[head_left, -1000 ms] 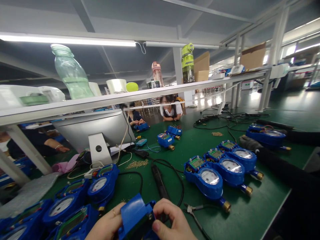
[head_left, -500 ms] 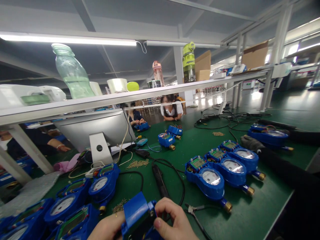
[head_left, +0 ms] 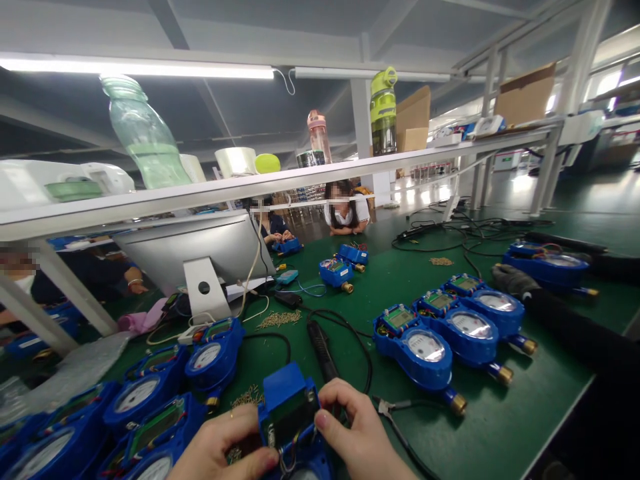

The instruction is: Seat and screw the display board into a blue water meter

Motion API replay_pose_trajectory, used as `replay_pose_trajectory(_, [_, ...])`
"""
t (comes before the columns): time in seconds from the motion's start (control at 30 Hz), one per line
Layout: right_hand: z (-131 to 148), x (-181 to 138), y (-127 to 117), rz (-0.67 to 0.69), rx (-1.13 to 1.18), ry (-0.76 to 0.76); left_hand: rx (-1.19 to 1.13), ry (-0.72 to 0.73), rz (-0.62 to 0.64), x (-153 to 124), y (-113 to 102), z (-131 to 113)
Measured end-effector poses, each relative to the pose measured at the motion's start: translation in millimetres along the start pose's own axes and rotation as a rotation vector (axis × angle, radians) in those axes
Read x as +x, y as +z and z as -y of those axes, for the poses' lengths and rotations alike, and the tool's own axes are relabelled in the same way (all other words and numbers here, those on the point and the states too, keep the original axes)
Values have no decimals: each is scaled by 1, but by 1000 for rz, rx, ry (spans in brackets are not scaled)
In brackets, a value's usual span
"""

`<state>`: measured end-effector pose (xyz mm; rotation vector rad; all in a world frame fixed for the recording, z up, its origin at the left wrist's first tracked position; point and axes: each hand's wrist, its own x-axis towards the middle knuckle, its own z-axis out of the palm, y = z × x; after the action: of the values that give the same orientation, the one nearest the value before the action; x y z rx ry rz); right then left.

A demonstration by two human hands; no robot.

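Observation:
Both my hands grip one blue water meter at the bottom centre, its hinged lid raised and its circuit board showing. My left hand pinches the meter's left side with thumb and fingers closed; a ring shows on one finger. On the meter's right side, my right hand is closed, its fingers curled over the top edge. Small brass screws lie on the green mat just behind the meter.
Blue meters sit in a row at the right and in a cluster at the left. A black electric screwdriver and pliers lie near my hands. A monitor back, a shelf with bottles, and seated people are beyond.
The view has tipped down a little, so the meter and my hands show more fully. The meter's open inside now faces me, and my left thumb has come across its lower front.

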<state>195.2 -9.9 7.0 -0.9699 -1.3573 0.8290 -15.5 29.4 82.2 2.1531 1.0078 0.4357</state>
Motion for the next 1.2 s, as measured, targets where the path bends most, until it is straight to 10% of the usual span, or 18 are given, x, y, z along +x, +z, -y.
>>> replay_pose_trajectory(0.67, [14,22,-2,97,-126,191,-332,-234,-35,4,-2,5])
replay_pose_trajectory(1.2, [32,23,2,200,-439,-154,-623,-235,-140,-4,10,18])
